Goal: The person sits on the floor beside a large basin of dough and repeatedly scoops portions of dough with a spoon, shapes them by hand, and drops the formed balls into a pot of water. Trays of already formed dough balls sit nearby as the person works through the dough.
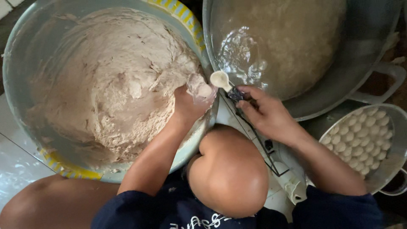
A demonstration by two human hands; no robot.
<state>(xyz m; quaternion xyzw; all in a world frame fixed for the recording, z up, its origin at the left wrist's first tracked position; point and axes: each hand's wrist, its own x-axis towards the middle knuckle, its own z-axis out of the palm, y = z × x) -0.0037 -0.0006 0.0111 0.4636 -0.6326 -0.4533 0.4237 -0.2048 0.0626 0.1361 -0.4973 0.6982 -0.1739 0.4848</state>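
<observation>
Dough everywhere in this shot, basically. Big round basin (25,51) with a yellow patterned rim takes up the whole left side, packed with a sticky pale-brown dough (110,80) smeared up the walls. Left hand (188,104) sits at the basin's right edge, clenched around a lump of dough (201,90) that bulges out above the fingers. Right hand (267,114) is just beside it, grasping a small spoon (221,79) by its dark handle, with the pale bowl of the spoon touching or nearly touching that lump.

Top right there's a large metal wok (360,55) full of cloudy water that bubbles near its left side, right above the spoon. Lower right, a metal pan (392,161) with side handles holds a batch of small white balls (360,138) lying in a single layer.

Surface-wise, everything sits low down: white floor tiles (17,161) show at the lower left, and a white bit of equipment with a black wire frame (258,140) pokes out between the basin and the wok. Person's bare knee (229,169) is right in the middle, in front of dark blue clothing. Light is dim and warm.
</observation>
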